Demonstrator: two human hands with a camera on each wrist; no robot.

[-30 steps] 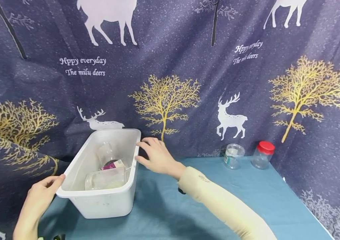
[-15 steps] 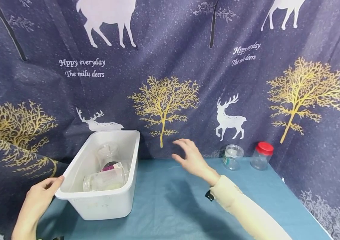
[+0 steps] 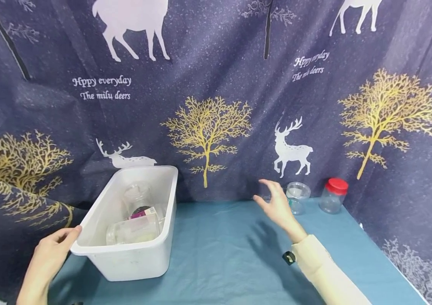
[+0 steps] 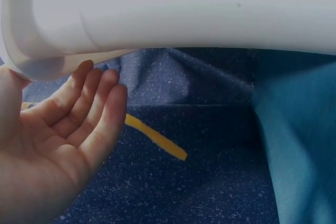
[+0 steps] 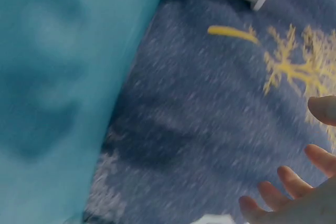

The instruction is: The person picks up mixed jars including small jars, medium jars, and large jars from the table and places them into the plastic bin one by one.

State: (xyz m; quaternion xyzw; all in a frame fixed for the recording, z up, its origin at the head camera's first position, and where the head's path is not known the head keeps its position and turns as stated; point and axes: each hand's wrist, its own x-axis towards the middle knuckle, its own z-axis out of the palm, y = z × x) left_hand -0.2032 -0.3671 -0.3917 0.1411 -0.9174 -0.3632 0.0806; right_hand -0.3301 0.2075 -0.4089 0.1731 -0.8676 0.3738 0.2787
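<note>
At the left of the head view stands a white plastic tub. My left hand grips its near left corner, thumb over the rim and fingers bent beneath it, as the left wrist view shows with the same hand. Inside the tub lie a clear jar on its side, another clear jar behind it, and a purple-and-white item. My right hand is in the air with spread fingers and holds nothing. Right beside it is a lidless clear jar, partly covered by the hand in the head view.
A clear jar with a red lid stands at the back right of the blue-covered table. Dark blue cloth with deer and trees hangs behind the table. The table's right edge slants toward the front.
My right hand has left the tub's right side and travelled right across the table to the lidless jar. My left hand stays at the tub's corner.
</note>
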